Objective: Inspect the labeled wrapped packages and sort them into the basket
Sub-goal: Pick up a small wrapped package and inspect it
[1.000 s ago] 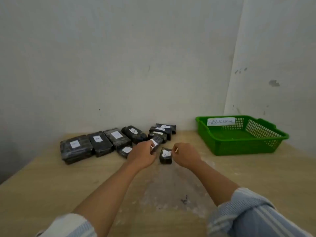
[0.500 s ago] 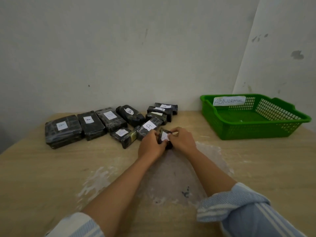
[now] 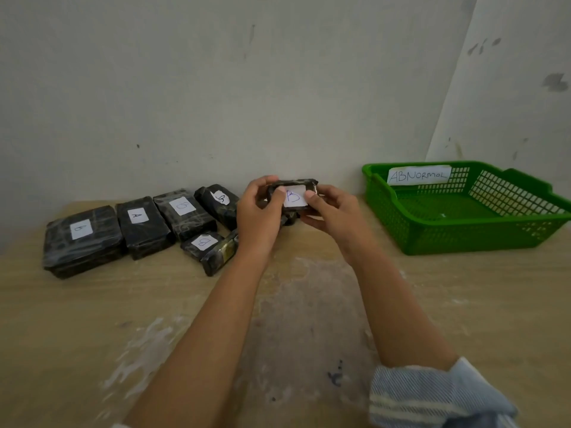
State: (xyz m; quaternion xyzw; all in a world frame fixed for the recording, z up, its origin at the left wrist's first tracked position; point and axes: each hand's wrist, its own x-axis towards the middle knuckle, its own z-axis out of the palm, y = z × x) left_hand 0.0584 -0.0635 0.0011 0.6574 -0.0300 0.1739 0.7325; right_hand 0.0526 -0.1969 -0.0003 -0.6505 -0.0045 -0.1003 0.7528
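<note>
Pale plaster wall [image 3: 185,88], scuffed, meets a light wood-grain bench [image 3: 92,319] with whitish worn patches.

Grips: left grip [image 3: 259,211] and right grip [image 3: 332,211] each curl round one end of a small package [image 3: 293,184], thumbs pressed on its front face. The package is held up off the bench, in front of the wall and left of the basket. Its white paper label [image 3: 293,197] faces the camera, hand-written "B". Judged step: reading the label.

Progress: green basket [image 3: 463,239] sits at right, with a paper tag [image 3: 418,175] marked "ABNORMAL" on its far wall. No package shows inside it, so sorting looks barely begun. A row of packages [image 3: 182,217] waits at left, six countable and possibly more hidden behind the grips. Labels include A and B; some are unclear.

Materials: the packages are dark rectangular blocks in glossy film that is wrinkled and catches light. Sizes vary, the biggest package [image 3: 82,242] at far left. The basket is rigid moulded plastic with lattice walls and a solid rim.
</note>
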